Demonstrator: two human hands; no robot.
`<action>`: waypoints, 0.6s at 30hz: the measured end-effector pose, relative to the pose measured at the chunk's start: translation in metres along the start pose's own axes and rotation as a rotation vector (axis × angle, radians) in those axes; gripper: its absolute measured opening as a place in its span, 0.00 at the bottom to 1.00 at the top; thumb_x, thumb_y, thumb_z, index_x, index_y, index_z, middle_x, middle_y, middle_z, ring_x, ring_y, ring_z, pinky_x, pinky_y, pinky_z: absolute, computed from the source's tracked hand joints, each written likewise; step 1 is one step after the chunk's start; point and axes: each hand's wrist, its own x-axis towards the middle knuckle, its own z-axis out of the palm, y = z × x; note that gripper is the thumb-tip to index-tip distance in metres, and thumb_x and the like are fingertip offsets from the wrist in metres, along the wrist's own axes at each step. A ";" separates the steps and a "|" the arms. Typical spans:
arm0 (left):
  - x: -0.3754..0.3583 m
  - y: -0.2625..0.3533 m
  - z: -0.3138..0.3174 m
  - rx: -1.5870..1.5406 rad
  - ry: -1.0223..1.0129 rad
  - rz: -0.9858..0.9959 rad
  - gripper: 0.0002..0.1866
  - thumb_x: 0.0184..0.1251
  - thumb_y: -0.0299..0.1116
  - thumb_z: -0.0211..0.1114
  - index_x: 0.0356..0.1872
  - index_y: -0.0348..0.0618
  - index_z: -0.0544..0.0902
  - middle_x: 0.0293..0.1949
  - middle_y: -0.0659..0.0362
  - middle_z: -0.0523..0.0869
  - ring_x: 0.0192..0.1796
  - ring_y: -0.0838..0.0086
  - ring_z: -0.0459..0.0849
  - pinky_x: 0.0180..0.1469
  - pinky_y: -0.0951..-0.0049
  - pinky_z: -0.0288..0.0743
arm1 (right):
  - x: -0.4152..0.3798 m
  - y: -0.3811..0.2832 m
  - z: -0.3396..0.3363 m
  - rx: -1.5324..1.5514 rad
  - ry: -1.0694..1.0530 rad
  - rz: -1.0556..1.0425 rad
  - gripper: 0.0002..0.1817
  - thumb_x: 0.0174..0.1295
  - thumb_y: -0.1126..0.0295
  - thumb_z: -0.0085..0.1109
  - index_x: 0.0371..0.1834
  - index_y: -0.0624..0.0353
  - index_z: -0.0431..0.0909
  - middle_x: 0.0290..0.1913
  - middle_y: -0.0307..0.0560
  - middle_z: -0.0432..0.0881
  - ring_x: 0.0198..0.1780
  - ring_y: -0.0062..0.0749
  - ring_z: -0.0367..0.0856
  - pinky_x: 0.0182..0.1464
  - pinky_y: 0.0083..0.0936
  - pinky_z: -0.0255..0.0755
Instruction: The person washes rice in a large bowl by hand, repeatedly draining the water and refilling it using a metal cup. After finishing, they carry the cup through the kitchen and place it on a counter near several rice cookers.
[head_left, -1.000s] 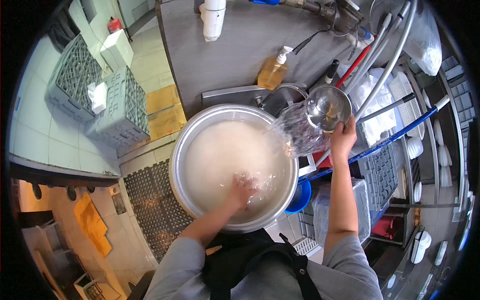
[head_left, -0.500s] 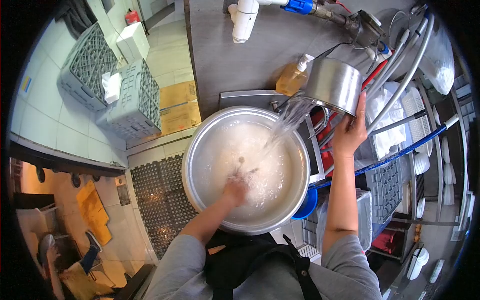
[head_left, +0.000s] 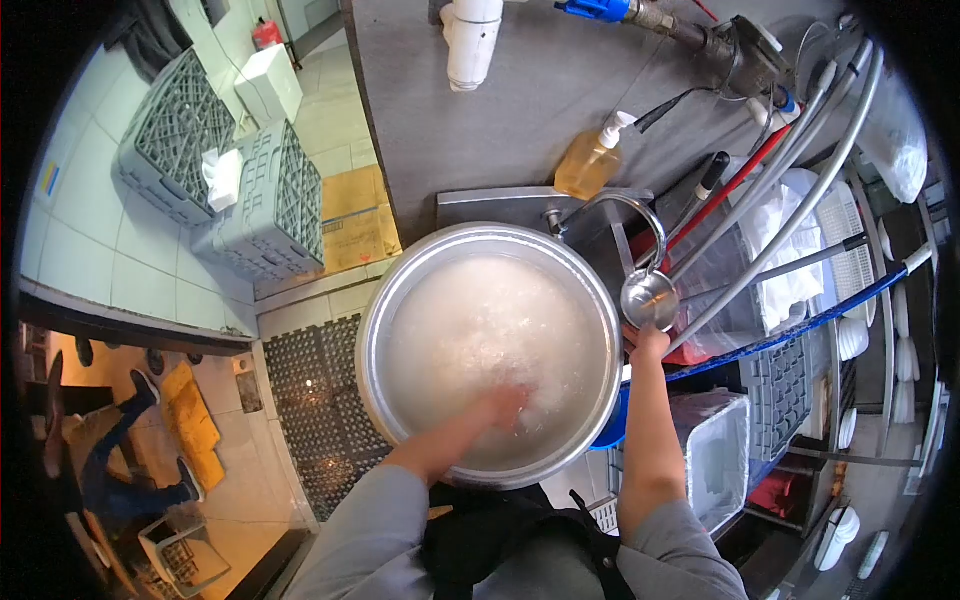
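Observation:
A large round metal pot stands in front of me, filled with cloudy whitish water. Inside it, my left hand is partly under the surface, its fingers blurred and hidden by the water. To the right of the big pot, my right hand grips a small steel pot by its near rim. That small pot sits beneath the end of a curved metal faucet, its opening turned upward.
A pump bottle of amber liquid stands behind the faucet. Hoses and a blue pole cross the right side. Grey crates are stacked at left, above a black rubber mat. Another person's legs show lower left.
My right hand has lowered the small steel pot from above the big pot's rim to under the faucet; water no longer pours from it. My left hand has shifted slightly right in the water.

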 end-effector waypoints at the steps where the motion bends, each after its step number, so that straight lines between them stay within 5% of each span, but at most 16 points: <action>1: 0.011 -0.013 0.009 -0.064 0.084 -0.014 0.33 0.50 0.50 0.63 0.61 0.57 0.68 0.66 0.53 0.59 0.67 0.59 0.58 0.68 0.52 0.47 | 0.020 0.013 0.007 -0.038 0.023 -0.042 0.15 0.54 0.72 0.48 0.44 0.67 0.71 0.35 0.52 0.80 0.34 0.43 0.83 0.37 0.43 0.71; 5: 0.007 -0.042 -0.041 -0.235 0.050 -0.360 0.27 0.47 0.50 0.64 0.51 0.52 0.77 0.60 0.55 0.71 0.62 0.61 0.67 0.65 0.51 0.55 | 0.015 0.015 0.034 -0.355 0.142 -0.164 0.15 0.51 0.71 0.52 0.38 0.72 0.76 0.39 0.58 0.80 0.41 0.45 0.81 0.40 0.35 0.71; 7: -0.008 -0.045 -0.069 -0.022 0.180 -0.503 0.26 0.47 0.48 0.64 0.50 0.55 0.77 0.55 0.56 0.75 0.60 0.62 0.70 0.64 0.54 0.56 | -0.004 0.005 0.045 -0.430 0.230 -0.200 0.14 0.51 0.72 0.52 0.33 0.77 0.75 0.38 0.61 0.80 0.38 0.47 0.80 0.38 0.35 0.70; 9: -0.015 -0.068 -0.082 0.216 0.366 -0.381 0.27 0.46 0.49 0.65 0.51 0.56 0.77 0.55 0.56 0.75 0.59 0.63 0.71 0.65 0.57 0.55 | -0.004 0.002 0.047 -0.467 0.233 -0.164 0.16 0.50 0.71 0.52 0.37 0.75 0.76 0.41 0.63 0.79 0.42 0.49 0.80 0.42 0.35 0.70; 12: -0.036 -0.089 -0.095 0.068 0.480 -0.435 0.30 0.44 0.52 0.67 0.52 0.56 0.76 0.55 0.56 0.75 0.60 0.63 0.70 0.67 0.57 0.51 | 0.001 0.003 0.047 -0.525 0.193 -0.154 0.17 0.50 0.71 0.50 0.38 0.74 0.77 0.43 0.63 0.79 0.45 0.50 0.79 0.44 0.35 0.70; 15: -0.036 -0.126 -0.068 -0.076 0.398 -0.643 0.30 0.46 0.52 0.66 0.54 0.59 0.75 0.62 0.57 0.67 0.64 0.62 0.64 0.68 0.56 0.49 | 0.015 0.011 0.046 -0.532 0.180 -0.159 0.17 0.53 0.69 0.50 0.37 0.76 0.76 0.41 0.64 0.79 0.42 0.50 0.79 0.44 0.34 0.71; 18: -0.079 -0.108 -0.072 -0.058 0.659 -0.600 0.30 0.53 0.49 0.61 0.59 0.57 0.70 0.68 0.55 0.57 0.67 0.58 0.57 0.68 0.56 0.48 | 0.019 0.014 0.046 -0.569 0.195 -0.179 0.18 0.55 0.67 0.50 0.37 0.77 0.75 0.40 0.65 0.79 0.42 0.52 0.79 0.44 0.35 0.71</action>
